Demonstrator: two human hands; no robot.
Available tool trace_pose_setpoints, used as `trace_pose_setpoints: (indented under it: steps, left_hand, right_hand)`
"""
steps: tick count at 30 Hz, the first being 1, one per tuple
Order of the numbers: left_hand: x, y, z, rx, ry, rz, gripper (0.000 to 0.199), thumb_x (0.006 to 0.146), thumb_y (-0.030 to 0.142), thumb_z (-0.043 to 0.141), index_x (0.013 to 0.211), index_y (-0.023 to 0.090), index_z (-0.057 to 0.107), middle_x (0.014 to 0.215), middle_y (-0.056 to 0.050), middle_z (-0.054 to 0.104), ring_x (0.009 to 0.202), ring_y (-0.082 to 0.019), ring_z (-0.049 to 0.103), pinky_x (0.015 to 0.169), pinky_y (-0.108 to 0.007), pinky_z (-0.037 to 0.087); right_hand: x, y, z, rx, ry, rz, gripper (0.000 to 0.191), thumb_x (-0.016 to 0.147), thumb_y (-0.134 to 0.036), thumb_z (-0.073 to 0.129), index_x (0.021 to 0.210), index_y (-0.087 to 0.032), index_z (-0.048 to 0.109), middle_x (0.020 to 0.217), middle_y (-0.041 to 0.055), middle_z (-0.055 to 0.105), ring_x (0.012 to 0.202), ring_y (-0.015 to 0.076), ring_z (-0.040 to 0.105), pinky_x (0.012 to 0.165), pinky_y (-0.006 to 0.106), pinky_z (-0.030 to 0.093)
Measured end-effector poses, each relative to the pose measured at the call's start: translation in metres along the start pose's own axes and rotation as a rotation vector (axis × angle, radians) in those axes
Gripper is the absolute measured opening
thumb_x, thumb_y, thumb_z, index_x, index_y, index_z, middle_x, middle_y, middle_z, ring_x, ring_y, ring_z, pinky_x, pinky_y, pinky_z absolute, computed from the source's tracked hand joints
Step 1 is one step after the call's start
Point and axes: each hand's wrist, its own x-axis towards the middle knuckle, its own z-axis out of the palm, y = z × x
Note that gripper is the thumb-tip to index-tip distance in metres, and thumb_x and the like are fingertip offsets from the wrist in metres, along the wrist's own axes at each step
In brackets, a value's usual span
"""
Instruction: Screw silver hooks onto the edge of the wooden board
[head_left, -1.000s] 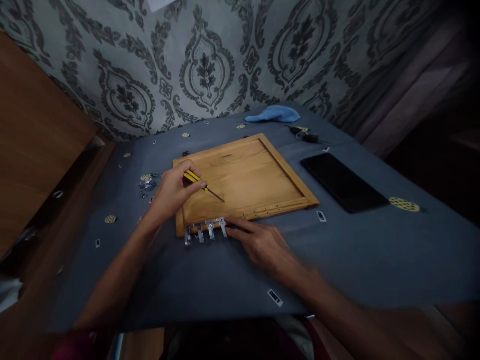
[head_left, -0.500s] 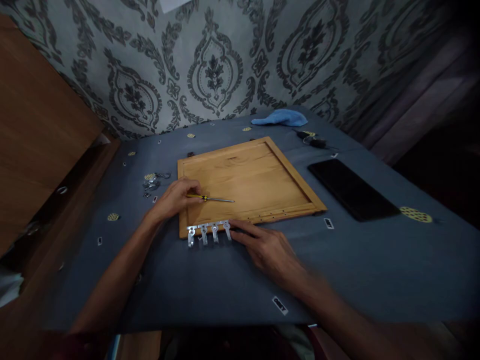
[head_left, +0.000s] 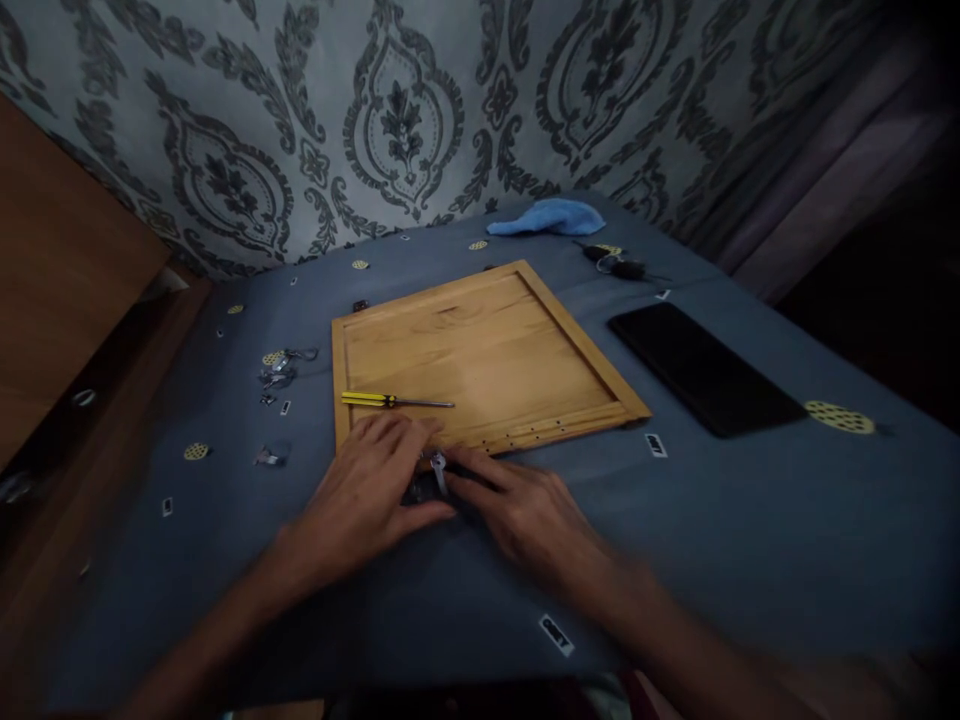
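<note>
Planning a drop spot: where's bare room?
Free: board beyond the screwdriver; table between phone and near edge, right of the right grip, printed marks only. Crowded: board's near-left edge, left grip and hook there; table left of board, metal parts.

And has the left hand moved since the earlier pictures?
Yes. Against the wooden board, the left hand has moved from the screwdriver to the near edge.

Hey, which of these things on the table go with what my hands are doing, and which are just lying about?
Likely in the job:
- wooden board
- metal hook, between your left hand and right hand
- yellow screwdriver, lying on the board

Apparently just lying about:
- blue cloth
- flat black slab
- dark corded item
</note>
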Motion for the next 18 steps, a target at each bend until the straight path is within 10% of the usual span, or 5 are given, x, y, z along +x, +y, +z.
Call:
trace_pose_setpoints:
  steps: [18]
  left_hand:
    - [-0.004, -0.004, 0.017, -0.144, 0.042, -0.148, 0.066, 0.082, 0.023, 0.083, 0.136, 0.031, 0.046, 0.125, -0.006, 0.067, 0.120, -0.029, 0.063, 0.100, -0.046, 0.055]
  right_hand:
    - [0.001, -0.002, -0.004, -0.021, 0.027, -0.039, 0.035, 0.094, -0.002, 0.056, 0.122, -0.016, 0.071, 0.135, 0.0117, 0.072, 0.096, 0.0215, 0.077, 0.072, 0.030, 0.065]
